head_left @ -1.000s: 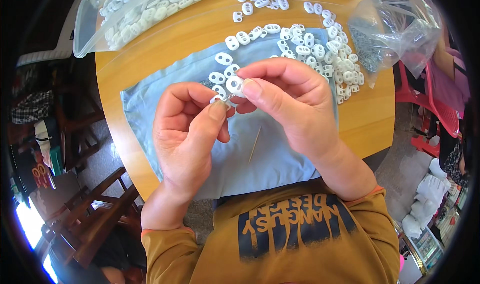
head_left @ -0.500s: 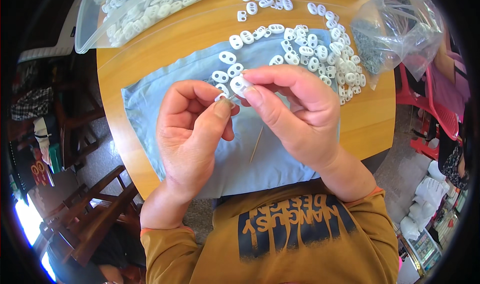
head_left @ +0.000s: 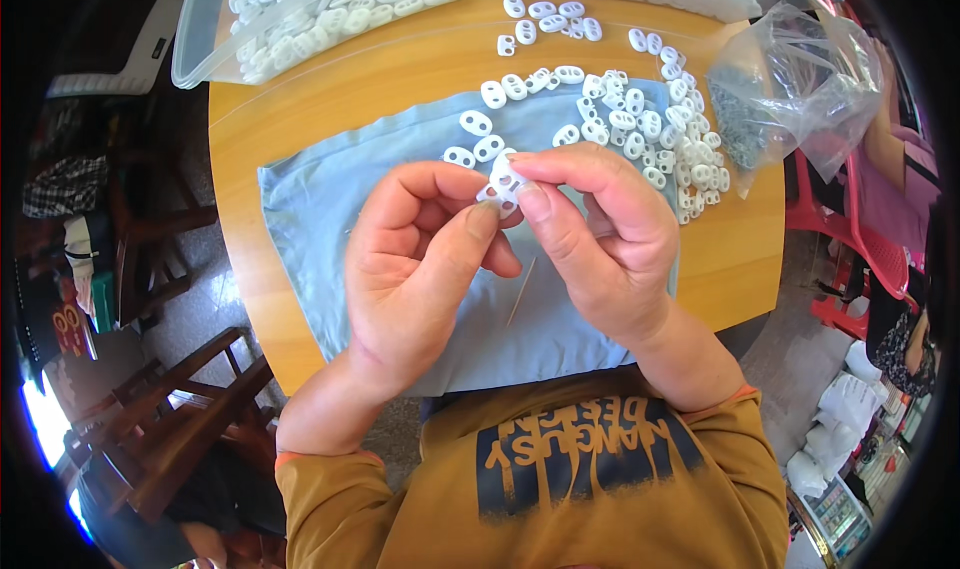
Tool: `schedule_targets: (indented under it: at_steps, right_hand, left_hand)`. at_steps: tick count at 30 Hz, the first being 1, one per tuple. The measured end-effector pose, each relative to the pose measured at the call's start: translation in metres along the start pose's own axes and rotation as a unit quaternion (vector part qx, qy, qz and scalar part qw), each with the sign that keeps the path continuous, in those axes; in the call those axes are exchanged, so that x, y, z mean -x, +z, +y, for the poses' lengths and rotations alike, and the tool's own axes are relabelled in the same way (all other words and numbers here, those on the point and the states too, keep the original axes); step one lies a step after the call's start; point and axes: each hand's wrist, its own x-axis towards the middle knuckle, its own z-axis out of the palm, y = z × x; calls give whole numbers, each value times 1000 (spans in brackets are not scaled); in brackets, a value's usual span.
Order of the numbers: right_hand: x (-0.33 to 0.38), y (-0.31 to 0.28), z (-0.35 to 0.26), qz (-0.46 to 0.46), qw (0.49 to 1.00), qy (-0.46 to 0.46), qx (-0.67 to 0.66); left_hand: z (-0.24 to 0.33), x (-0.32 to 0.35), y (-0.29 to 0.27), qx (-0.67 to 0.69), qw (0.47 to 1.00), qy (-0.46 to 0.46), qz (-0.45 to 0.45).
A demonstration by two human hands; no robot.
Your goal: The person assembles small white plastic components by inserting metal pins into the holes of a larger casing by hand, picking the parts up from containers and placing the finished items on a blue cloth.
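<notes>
Both hands meet over a pale blue cloth (head_left: pixel 330 219) spread on the round wooden worktop (head_left: pixel 300 99). The left hand (head_left: pixel 425 259) has its thumb and fingers closed together on a small white plastic piece (head_left: pixel 503 181), and the right hand (head_left: pixel 600 234) pinches the same piece from the other side, forefinger on top and thumb below, so the two grips are clamped on it together. The piece sits just above the cloth, near its middle, with the fingertips hiding most of it.

Under the hands a thin needle-like pin (head_left: pixel 520 291) lies on the cloth, apart from both hands. Just beyond the fingers a scatter of white oval two-holed pieces (head_left: pixel 640 119) spreads across the far right part of the cloth and onto the bare wood. At the right edge lies a crumpled clear bag (head_left: pixel 800 79) with small grey bits inside. At the far left corner rests a clear plastic bag of more white pieces (head_left: pixel 310 9), well apart from the hands. Dark wooden chairs (head_left: pixel 190 419) stand below left of the worktop
</notes>
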Motion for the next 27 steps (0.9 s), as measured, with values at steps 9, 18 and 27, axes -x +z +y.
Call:
schedule_targets:
  at_steps: [9,18,27]
  right_hand:
    - [-6,-7,1,-40,997,-52,27]
    - [-9,-6,2,-69,994,-79,8]
    - [-12,-8,3,-83,990,-109,21]
  left_hand:
    - [-1,0,0,-61,995,59,-57]
    - [-1,0,-1,-1,999,31,-35]
    - [0,-3,-4,25,999,-15,-37]
